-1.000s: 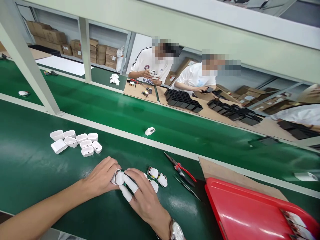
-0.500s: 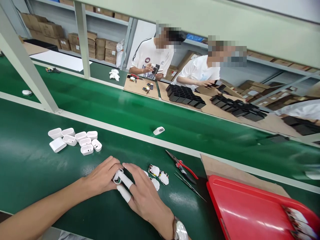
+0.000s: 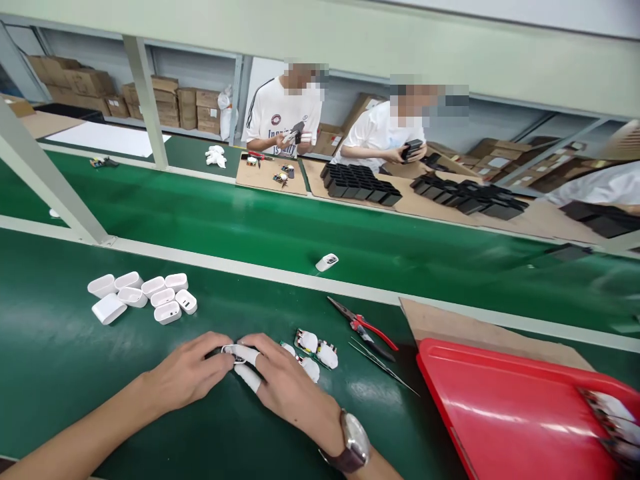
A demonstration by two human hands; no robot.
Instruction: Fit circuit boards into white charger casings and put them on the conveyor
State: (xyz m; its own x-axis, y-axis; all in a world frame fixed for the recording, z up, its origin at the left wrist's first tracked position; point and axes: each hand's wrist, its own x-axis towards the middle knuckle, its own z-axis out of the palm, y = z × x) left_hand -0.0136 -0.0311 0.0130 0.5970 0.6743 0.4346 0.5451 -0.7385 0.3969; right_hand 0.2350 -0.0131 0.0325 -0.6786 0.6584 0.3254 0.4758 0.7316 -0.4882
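Observation:
My left hand [image 3: 193,373] grips a small white plastic casing [image 3: 231,349] between thumb and fingers. My right hand [image 3: 295,393] holds the same casing from the other side, with white finger covers on two of its digits. Something dark shows in the casing's open end, mostly hidden by my fingers. Just right of my right hand lie several small circuit boards [image 3: 327,355] with white pads on them. More white casings [image 3: 163,298] stand in a group beyond my left hand, mostly with open ends up.
Red-handled pliers [image 3: 361,325] and tweezers [image 3: 385,367] lie to the right, beside a red tray [image 3: 500,413] with boards in it. One white casing [image 3: 327,262] lies on the green belt [image 3: 240,227]. Across it, two people handle black boxes near stacked black boxes [image 3: 360,183].
My left fingers have shifted, with the thumb now at the casing's opening. Both hands still hold it. The view has tilted slightly. Across the belt, one person has raised a black box.

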